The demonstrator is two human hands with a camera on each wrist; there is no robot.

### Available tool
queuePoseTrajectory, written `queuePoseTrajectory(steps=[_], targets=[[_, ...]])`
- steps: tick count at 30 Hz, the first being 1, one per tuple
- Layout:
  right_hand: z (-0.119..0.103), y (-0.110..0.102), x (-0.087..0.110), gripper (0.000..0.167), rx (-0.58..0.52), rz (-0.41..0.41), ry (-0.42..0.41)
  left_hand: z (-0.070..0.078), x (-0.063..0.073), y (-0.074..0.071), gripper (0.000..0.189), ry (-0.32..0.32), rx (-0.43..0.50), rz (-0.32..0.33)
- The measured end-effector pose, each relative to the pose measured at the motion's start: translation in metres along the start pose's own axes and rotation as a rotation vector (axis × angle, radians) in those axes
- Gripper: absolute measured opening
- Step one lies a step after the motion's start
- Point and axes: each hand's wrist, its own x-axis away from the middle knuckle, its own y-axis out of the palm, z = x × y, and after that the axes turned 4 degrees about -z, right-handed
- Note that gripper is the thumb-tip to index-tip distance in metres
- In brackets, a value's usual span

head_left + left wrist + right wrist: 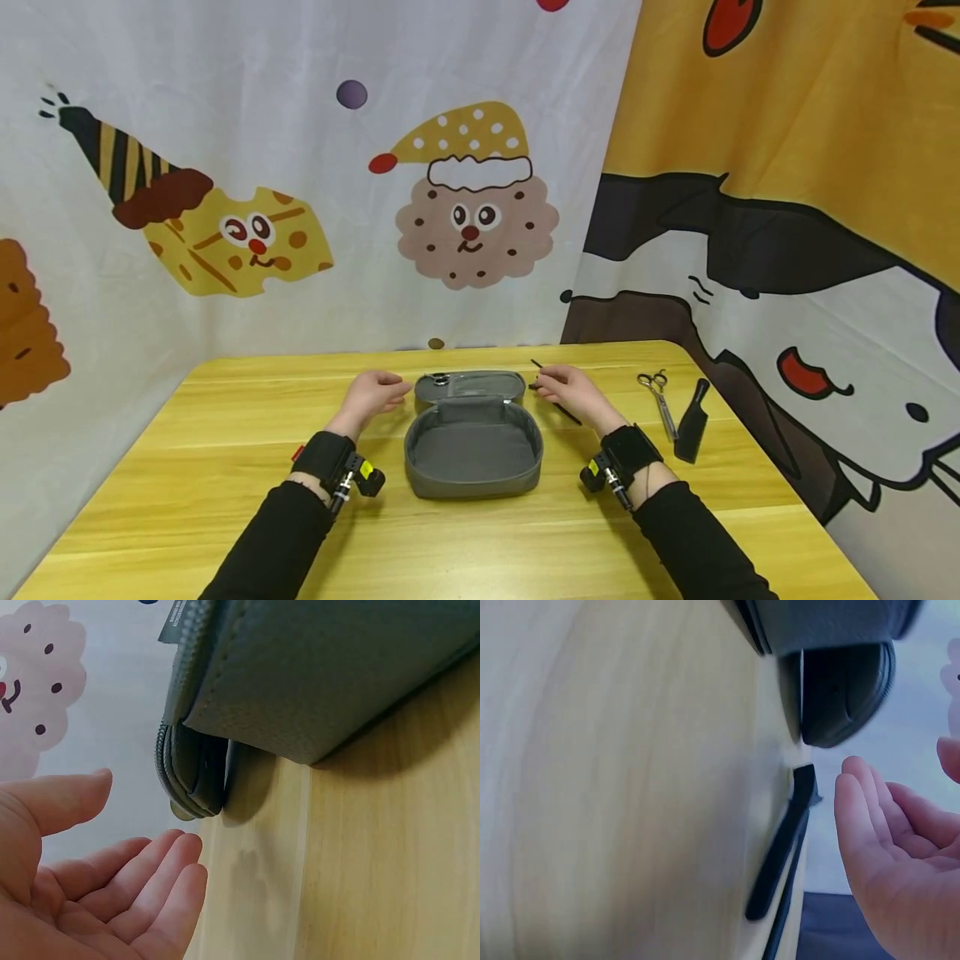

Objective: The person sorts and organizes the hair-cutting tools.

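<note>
A grey zip case (474,487) stands unzipped on the table, its lid (487,385) laid back behind it. Two silver rings (440,380), like scissor handles, show at the lid's left end. Beside that end, my left hand (372,393) hovers with relaxed fingers and holds nothing; the left wrist view shows a gap between its fingertips and the case (300,682). My right hand (572,392) is just right of the lid, above slim black tools (776,855) of unclear kind. Its fingers are loosely bent, apart from the tools, with nothing between them.
On the right side of the table lie silver scissors (662,407) and a black comb (692,425). The wooden table (225,467) reaches back to a printed cloth (300,325) hanging behind it.
</note>
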Motion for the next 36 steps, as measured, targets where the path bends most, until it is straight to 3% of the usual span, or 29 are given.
queuePoseTrajectory(steps=[4, 11, 17, 20, 25, 28, 33, 36], targets=[[0.004, -0.008, 0.003, 0.048, 0.088, 0.050, -0.001, 0.001, 0.004, -0.004, 0.053, 0.016, -0.034, -0.006], [0.005, -0.023, 0.019, 0.048, 0.305, 0.162, -0.106, 0.001, 0.010, -0.007, 0.054, 0.124, -0.223, 0.027], [0.013, -0.042, 0.027, 0.048, 0.336, 0.200, -0.124, -0.010, 0.009, -0.010, 0.068, 0.231, -0.306, 0.049], [0.046, -0.059, 0.013, 0.053, 0.397, 0.230, -0.143, -0.013, 0.008, -0.011, 0.070, 0.244, -0.312, 0.058], [0.116, -0.093, -0.016, 0.063, 0.515, 0.281, -0.191, -0.002, 0.019, -0.010, 0.062, 0.243, -0.310, 0.040], [0.096, -0.093, 0.000, 0.061, 0.497, 0.279, -0.157, 0.005, 0.027, -0.009, 0.059, 0.237, -0.352, 0.031], [0.034, -0.082, 0.040, 0.052, 0.505, 0.311, -0.085, 0.004, 0.031, -0.007, 0.058, 0.270, -0.411, 0.034], [0.024, -0.084, 0.049, 0.051, 0.544, 0.313, -0.050, 0.005, 0.034, -0.006, 0.058, 0.285, -0.414, 0.043]])
